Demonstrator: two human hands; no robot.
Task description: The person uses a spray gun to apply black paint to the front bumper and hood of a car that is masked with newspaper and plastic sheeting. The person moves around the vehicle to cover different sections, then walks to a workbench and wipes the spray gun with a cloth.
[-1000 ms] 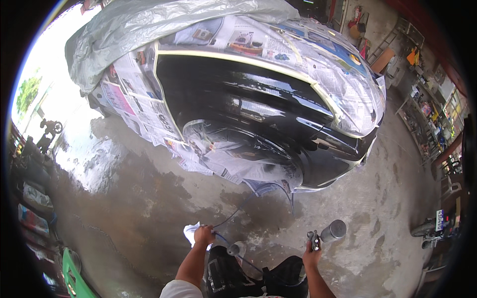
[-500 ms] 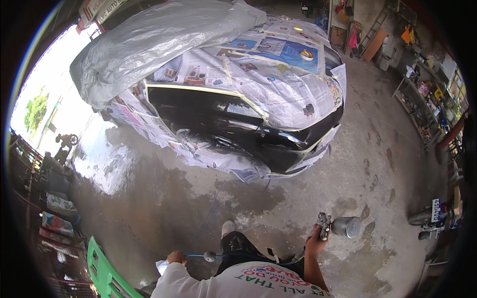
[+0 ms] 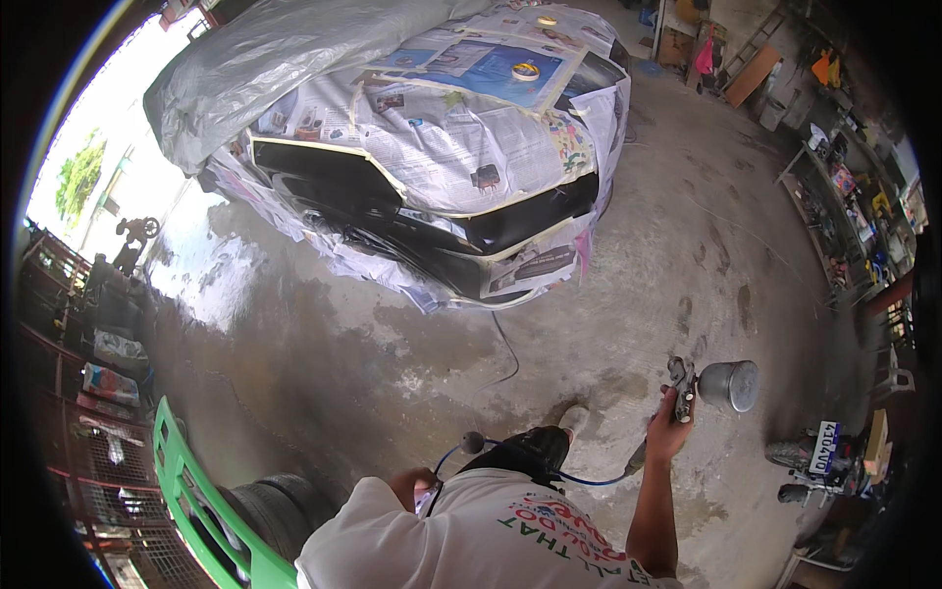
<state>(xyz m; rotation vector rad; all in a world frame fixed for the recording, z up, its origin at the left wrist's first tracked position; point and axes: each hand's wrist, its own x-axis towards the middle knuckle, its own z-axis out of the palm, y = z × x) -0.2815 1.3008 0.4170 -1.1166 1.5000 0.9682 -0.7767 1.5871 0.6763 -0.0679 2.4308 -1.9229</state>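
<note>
My right hand [image 3: 669, 430] is closed round a spray gun [image 3: 681, 378], held out at the right, clear of the car. A round silver paint cup [image 3: 728, 386] sticks out from the gun's right side. A blue air hose [image 3: 594, 480] runs from the gun's handle across my waist, past a grey round fitting [image 3: 473, 442]. Its other stretch reaches my left hand [image 3: 417, 483], which is closed close to my body with its fingers partly hidden. Ahead stands a car masked in newspaper [image 3: 422, 147], with bare glossy black panels [image 3: 324, 187] at its corner.
A grey sheet [image 3: 255, 79] drapes the car, with tape rolls [image 3: 526, 72] on the paper. At lower left are a green plastic chair [image 3: 186, 481] and tires [image 3: 280, 510]. A motorcycle [image 3: 800, 456] and a cluttered shelf [image 3: 819, 187] stand right. A hose [image 3: 510, 353] lies on the wet-patched floor.
My body has turned and stepped to the right, so the car sits further left. The spray gun has moved right and forward. My left hand has drawn in toward my body.
</note>
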